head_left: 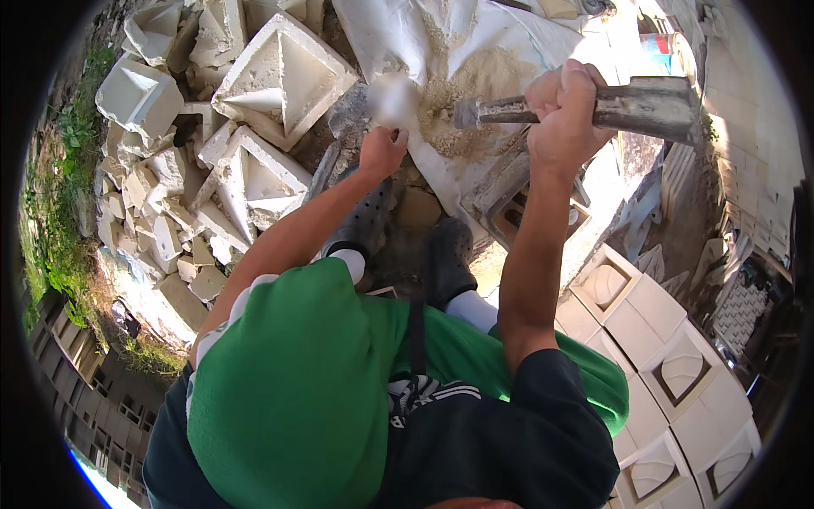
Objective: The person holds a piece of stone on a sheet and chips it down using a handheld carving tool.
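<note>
My right hand (564, 110) is raised, its fingers wrapped around a worn, dark hammer-like tool (649, 110). Its broad part points right; a narrower part with a small blocky end sticks out to the left of my fist. The exact kind is hard to tell. Low and ahead, my left hand (381, 154) is closed in a pinch, fingertips against a blurred white lump (393, 97). What they grip is not clear. Beside that lump lies a grey stone-like block (348, 113). A white sheet (475, 34) carrying sandy rubble (483, 89) spreads just beyond.
Broken cream-coloured hollow blocks (284, 81) are heaped on the left. Stacked pale blocks with leaf-like recesses (678, 373) stand at lower right. A grey frame-like block (509, 199) sits below my right hand. My dark clogs (449, 259) stand between. A bucket (666, 55) is at upper right.
</note>
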### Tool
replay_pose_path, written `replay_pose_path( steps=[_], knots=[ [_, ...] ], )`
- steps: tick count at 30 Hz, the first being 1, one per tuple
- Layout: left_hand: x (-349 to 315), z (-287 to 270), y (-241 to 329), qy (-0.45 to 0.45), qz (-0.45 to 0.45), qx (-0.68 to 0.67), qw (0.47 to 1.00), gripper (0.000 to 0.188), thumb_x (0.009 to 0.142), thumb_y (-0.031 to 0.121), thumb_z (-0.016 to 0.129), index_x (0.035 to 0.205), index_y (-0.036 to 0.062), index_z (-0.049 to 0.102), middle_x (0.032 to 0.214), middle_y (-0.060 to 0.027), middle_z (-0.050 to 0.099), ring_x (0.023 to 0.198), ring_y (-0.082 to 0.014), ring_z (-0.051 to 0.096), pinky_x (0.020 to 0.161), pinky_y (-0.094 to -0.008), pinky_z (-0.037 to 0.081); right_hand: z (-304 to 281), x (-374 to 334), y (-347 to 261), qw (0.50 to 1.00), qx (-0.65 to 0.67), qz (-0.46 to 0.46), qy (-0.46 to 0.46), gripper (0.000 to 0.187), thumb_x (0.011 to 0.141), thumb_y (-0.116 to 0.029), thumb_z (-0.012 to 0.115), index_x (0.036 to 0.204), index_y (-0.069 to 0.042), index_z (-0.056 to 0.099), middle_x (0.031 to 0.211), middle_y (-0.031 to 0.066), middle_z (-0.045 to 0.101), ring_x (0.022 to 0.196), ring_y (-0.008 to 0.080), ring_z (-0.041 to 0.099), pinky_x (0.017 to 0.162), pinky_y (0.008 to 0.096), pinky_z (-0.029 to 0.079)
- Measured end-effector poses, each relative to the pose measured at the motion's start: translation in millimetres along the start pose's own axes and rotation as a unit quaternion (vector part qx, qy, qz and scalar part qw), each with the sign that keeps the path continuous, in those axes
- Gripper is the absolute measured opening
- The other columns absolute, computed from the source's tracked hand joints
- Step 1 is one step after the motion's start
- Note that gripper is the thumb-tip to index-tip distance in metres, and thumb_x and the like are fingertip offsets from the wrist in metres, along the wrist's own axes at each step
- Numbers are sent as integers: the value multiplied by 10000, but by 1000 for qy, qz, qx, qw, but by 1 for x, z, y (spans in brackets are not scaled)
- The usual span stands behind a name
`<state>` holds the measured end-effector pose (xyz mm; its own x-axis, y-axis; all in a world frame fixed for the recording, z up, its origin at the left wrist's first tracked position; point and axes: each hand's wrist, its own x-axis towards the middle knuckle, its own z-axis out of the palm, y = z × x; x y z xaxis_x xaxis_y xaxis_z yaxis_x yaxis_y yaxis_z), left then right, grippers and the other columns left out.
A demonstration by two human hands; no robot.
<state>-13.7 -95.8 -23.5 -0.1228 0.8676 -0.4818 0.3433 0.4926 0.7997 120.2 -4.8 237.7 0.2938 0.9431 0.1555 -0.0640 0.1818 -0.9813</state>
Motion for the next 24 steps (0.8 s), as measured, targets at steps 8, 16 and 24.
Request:
replay_pose_path(
  steps=[8,16,24],
  knots=[
    [10,4,-3,-8,5,68,998,290,873,267,569,855,-7,665,642,-95,662,620,-173,679,636,-327,517,-4,1,45,996,28,3,81,286,839,-42,517,598,-86,369,487,-12,354,402,98,318,414,272,275],
    [4,-3,-4,-8,15,45,999,308,867,286,575,839,-10,659,636,-96,656,584,-190,651,628,-345,503,-11,-5,57,998,-11,50,44,96,847,-58,565,770,-10,535,619,-20,487,502,54,425,452,229,334],
    [-1,-1,6,-19,38,98,994,335,817,318,617,789,-16,635,719,-195,646,698,-367,640,667,-436,494,-8,-12,24,998,49,21,19,210,865,-84,558,677,-49,471,578,-41,436,476,48,359,436,243,286]
  ],
)
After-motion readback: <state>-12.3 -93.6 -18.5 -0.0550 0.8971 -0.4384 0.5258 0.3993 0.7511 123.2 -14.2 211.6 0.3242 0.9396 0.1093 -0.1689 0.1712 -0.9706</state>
